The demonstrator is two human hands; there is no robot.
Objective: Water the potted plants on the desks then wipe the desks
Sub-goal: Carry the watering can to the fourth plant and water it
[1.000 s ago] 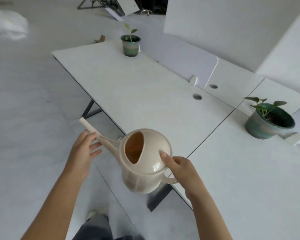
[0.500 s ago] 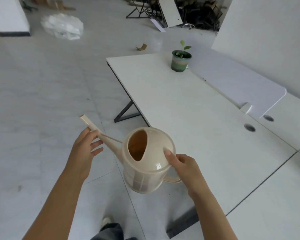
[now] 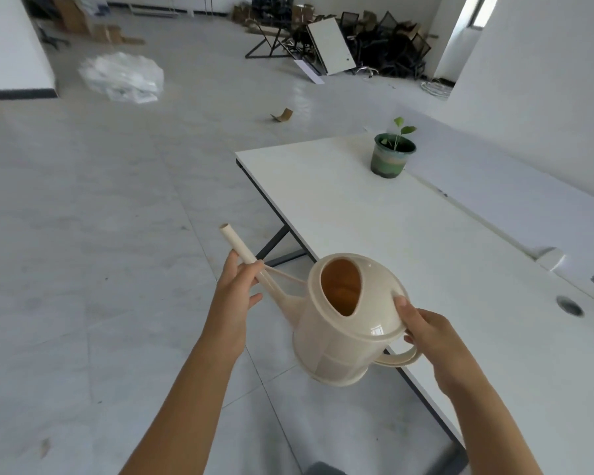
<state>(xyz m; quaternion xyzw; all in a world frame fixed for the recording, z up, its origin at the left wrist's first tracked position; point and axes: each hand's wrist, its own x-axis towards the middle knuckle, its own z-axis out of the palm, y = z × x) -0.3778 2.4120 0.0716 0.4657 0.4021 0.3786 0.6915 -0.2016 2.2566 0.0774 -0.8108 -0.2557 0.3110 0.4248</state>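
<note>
stretching across most of the view, a pale tiled floor runs out to a dark heap of stacked chairs at 1 o'clock and a crumpled bundle of clear plastic at 11 o'clock. a long white desk takes up the right side, from about 1 o'clock down to 4 o'clock, with a low white divider along its far edge.

a cream watering can is held in the air at about 5 o'clock, off the desk's near edge and over the floor, its spout pointing toward 10 o'clock and its filling hole facing up. a potted plant, a thin seedling in a green pot, stands on the desk's far end at 1 o'clock, well apart from the can.

the right hand grips the can's handle at the can's 3 o'clock side, fingers curled through the loop and thumb pressed on the domed top. the left hand holds the spout partway along, thumb and fingers lightly wrapped around the tube.

two round cable holes sit in the desk at 3 o'clock, and a scrap of cardboard lies on the floor at 12 o'clock.
</note>
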